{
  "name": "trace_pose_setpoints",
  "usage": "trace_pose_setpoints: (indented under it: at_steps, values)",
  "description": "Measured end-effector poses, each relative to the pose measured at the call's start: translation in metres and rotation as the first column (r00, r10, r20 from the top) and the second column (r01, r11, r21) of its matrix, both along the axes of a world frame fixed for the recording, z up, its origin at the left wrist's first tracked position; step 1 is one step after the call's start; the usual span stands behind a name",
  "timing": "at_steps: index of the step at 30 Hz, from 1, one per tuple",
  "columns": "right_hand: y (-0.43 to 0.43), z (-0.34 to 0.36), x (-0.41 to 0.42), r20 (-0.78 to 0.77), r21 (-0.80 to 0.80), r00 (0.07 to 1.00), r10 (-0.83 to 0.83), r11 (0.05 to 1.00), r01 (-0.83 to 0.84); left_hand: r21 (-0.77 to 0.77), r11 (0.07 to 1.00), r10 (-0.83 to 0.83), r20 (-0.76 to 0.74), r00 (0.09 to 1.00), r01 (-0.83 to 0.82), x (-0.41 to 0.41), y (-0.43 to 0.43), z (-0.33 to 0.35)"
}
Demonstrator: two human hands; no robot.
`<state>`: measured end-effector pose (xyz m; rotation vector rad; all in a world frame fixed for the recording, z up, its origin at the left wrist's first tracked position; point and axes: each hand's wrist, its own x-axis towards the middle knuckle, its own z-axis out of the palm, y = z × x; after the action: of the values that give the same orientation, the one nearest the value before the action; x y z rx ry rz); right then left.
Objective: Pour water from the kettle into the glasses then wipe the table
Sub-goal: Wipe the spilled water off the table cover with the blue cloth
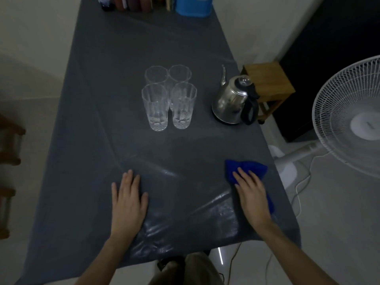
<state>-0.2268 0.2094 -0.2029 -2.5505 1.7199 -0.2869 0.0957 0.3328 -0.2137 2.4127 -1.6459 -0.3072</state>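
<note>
Several clear ribbed glasses [167, 96] stand in a tight cluster at the middle of the table [127, 48], which wears a dark grey cloth under clear plastic. A steel kettle [233, 100] with a black handle and thin spout stands upright to their right, near the table's right edge. My right hand [251, 192] lies flat, fingers together, pressing a blue cloth [249, 168] onto the table near the front right. My left hand [128, 200] rests flat on the plastic at the front left, fingers spread, holding nothing.
A wooden stool [269, 83] stands just beyond the table's right edge behind the kettle. A white standing fan [349, 120] is at the right, its cable on the floor. A blue container [193, 6] and bottles [127, 3] line the far end. My knee shows below the front edge.
</note>
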Motion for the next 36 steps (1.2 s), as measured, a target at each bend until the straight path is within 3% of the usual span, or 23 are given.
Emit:
trace_pose_setpoints:
  at_steps: [4, 8, 10, 12, 15, 19, 21, 23, 26, 29, 33, 36]
  values:
    - [0.015, -0.006, 0.064, 0.019, -0.015, 0.959, 0.281, 0.960, -0.281, 0.015, 0.999, -0.053, 0.055, 0.997, 0.052, -0.018, -0.011, -0.006]
    - [0.046, -0.022, 0.126, 0.032, 0.061, 0.837, 0.546, 0.835, -0.547, 0.036, 0.997, -0.076, 0.091, 0.993, 0.073, -0.014, -0.009, -0.008]
    - [0.041, -0.027, 0.130, 0.070, 0.044, 0.794, 0.604, 0.794, -0.607, 0.045, 0.996, -0.080, 0.090, 0.993, 0.076, -0.013, -0.010, -0.008]
    - [0.022, -0.027, 0.117, 0.013, 0.021, 0.745, 0.667, 0.745, -0.667, 0.045, 0.996, -0.075, 0.086, 0.993, 0.072, -0.014, -0.010, -0.008]
    - [-0.019, -0.021, 0.080, -0.095, -0.011, 0.789, 0.607, 0.792, -0.610, 0.023, 0.998, -0.055, 0.084, 0.995, 0.053, -0.016, -0.010, -0.008]
    - [-0.075, -0.009, 0.020, -0.086, 0.009, 0.967, 0.238, 0.971, -0.238, -0.001, 0.999, -0.043, 0.091, 0.995, 0.043, -0.017, -0.009, -0.009]
    - [-0.089, -0.006, 0.000, -0.062, 0.032, 0.995, 0.081, 0.996, -0.079, -0.005, 0.999, -0.039, 0.092, 0.995, 0.039, -0.018, -0.009, -0.010]
    - [-0.090, -0.007, -0.002, -0.013, 0.031, 1.000, 0.023, 0.999, -0.023, -0.009, 0.999, -0.037, 0.094, 0.995, 0.038, -0.019, -0.009, -0.010]
    - [-0.081, -0.013, 0.029, 0.022, 0.023, 0.998, 0.065, 0.998, -0.066, -0.007, 0.999, -0.037, 0.096, 0.995, 0.038, -0.018, -0.009, -0.011]
    - [-0.068, -0.018, 0.082, 0.062, 0.051, 0.971, 0.232, 0.971, -0.235, 0.002, 0.999, -0.039, 0.095, 0.995, 0.039, -0.018, -0.010, -0.011]
    - [-0.039, -0.017, 0.151, 0.091, -0.003, 0.838, 0.538, 0.842, -0.540, 0.000, 0.999, -0.039, 0.092, 0.995, 0.039, -0.018, -0.010, -0.010]
    - [-0.029, -0.020, 0.159, 0.080, -0.022, 0.757, 0.649, 0.760, -0.650, 0.001, 0.999, -0.041, 0.096, 0.995, 0.041, -0.018, -0.010, -0.010]
